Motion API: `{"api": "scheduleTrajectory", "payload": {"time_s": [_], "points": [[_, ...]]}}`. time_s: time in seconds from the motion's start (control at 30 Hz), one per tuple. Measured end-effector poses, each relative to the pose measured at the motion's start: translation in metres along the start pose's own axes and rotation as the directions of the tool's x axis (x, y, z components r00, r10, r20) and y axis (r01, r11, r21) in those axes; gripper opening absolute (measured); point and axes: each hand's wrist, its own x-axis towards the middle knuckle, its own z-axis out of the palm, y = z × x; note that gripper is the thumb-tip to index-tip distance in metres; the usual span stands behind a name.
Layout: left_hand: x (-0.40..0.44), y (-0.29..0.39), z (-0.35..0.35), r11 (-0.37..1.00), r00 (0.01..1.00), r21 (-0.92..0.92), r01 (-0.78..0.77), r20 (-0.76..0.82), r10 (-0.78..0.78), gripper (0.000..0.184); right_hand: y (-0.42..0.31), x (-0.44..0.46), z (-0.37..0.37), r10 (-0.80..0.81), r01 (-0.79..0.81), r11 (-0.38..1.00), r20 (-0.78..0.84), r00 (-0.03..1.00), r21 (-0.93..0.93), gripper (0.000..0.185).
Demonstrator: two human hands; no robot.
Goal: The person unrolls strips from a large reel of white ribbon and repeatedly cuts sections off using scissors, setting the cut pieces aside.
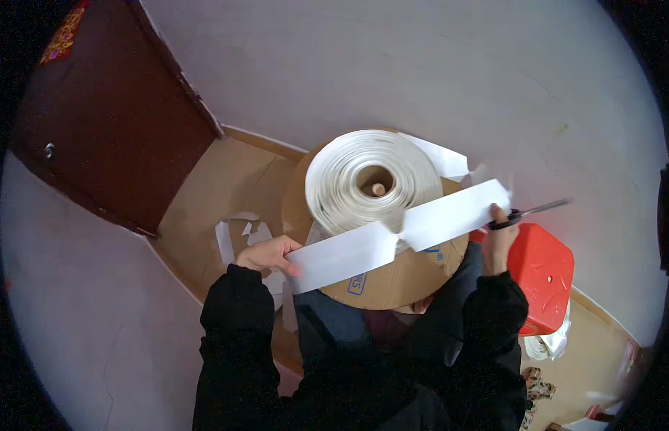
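A white strip (342, 256) with notched edges near its middle stretches between my hands, over the front of a large cardboard disc (392, 284). My left hand (270, 254) pinches its left end. At the right end, my right hand (500, 233) holds the strip and also black-handled scissors (539, 208), whose blades point right and are blurred. Behind the strip, a thick roll of white material (334, 179) lies on the disc around a round core. Another white piece (442, 158) extends from behind the roll.
A red plastic stool (543, 276) stands at the right, with white material (554, 345) beside it. White scraps (225, 241) lie on the floor at the left. A dark red door (112, 108) is at the upper left, and walls close in behind.
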Motion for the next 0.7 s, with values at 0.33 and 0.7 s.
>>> {"api": "scheduleTrajectory", "payload": {"time_s": [0.33,0.7], "points": [[-0.029,-0.057,-0.039,0.992,0.978,0.124,0.009,0.204,-0.035,0.019,-0.016,0.068,-0.077,-0.122,0.128,0.932,0.04,0.992,-0.339,0.027],[-0.013,0.026,-0.008,0.926,0.854,-0.109,-0.363,-0.436,0.283,0.018,-0.05,0.08,-0.09,-0.329,0.281,0.687,0.058,0.942,-0.67,0.027]]}}
